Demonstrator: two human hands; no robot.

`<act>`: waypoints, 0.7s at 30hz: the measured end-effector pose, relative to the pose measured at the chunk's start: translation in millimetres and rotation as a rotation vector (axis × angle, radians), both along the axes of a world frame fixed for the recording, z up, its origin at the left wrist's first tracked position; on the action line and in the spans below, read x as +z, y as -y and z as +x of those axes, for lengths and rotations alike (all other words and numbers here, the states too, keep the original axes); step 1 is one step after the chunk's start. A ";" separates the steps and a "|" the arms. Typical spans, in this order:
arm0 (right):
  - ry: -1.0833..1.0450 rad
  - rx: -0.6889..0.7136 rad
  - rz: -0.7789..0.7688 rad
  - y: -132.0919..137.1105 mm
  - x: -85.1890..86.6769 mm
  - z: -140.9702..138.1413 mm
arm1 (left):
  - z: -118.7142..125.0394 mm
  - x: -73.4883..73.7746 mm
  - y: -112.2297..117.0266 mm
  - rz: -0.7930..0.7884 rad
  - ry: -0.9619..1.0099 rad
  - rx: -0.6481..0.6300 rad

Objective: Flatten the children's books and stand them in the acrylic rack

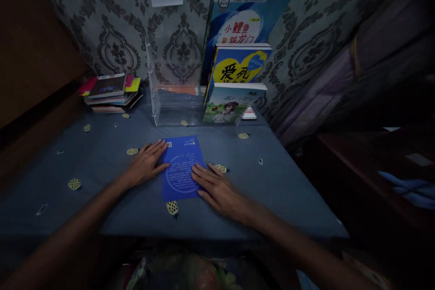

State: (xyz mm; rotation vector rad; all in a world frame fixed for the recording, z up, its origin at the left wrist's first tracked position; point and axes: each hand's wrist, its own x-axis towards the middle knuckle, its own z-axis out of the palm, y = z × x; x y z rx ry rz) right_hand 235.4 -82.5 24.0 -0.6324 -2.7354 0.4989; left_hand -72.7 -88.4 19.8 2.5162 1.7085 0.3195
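A blue printed sheet or leaflet (181, 154) lies flat on the table, with white text, a circle outline and a small square code near its top left corner. Its print appears upside down from where I look. My left hand (146, 161) rests on the tablecloth at the sheet's left edge, fingers stretched out, with the tips touching it. On the opposite side, my right hand (219, 190) lies flat with its fingers extended over the right edge. Neither hand grips anything.
Behind the sheet stands a clear acrylic rack (154, 104), with several upright books (234, 104) in its right part. A pile of booklets (108, 93) sits at the back left. The blue tablecloth (258, 190) has a pineapple print. A curtain (326, 63) hangs at the right.
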 end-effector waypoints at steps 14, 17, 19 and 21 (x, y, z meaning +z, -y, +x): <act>-0.092 -0.018 -0.039 27.5 9.4 11.8 | 7.3 24.9 -50.9 -0.075 0.201 0.170; -0.097 -0.034 -0.065 28.7 10.7 12.3 | 5.6 31.3 -77.4 -0.264 0.477 0.286; -0.109 -0.046 -0.075 29.3 10.3 12.7 | 3.7 35.9 -87.3 -0.363 0.585 0.314; -0.126 -0.059 -0.079 29.3 8.9 12.6 | 2.6 40.3 -86.6 -0.409 0.635 0.302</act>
